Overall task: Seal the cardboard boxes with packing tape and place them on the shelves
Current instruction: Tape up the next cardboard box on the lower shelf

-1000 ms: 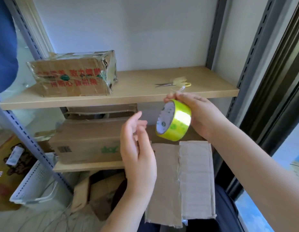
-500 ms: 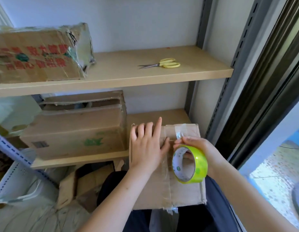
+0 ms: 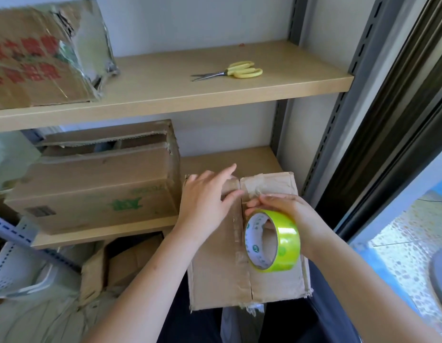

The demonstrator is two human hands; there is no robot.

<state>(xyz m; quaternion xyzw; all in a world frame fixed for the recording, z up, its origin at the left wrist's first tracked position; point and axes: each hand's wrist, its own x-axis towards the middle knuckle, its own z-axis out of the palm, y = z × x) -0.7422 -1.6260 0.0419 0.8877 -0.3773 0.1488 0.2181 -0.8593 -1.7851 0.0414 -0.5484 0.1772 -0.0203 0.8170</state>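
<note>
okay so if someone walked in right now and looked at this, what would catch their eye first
Probably the bright yellow-green tape roll, held by the right hand over the cardboard box on the person's lap, while the left hand presses flat on the box's far end. Next, the yellow-handled scissors lying on the upper shelf.

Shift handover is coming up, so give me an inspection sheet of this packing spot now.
Surface: cardboard box rests on the person's lap, flaps closed, centre seam untaped along most of its length.
Job's things: yellow-green tape roll over the box; sealed printed box on upper shelf; two stacked boxes on lower shelf.
Clutter: yellow scissors on upper shelf; loose cardboard on floor.
Hands: left hand presses flat on the flap; right hand grips the roll.
Cables: nothing seen.
Surroundings: white basket lower left; window frame at right.
</note>
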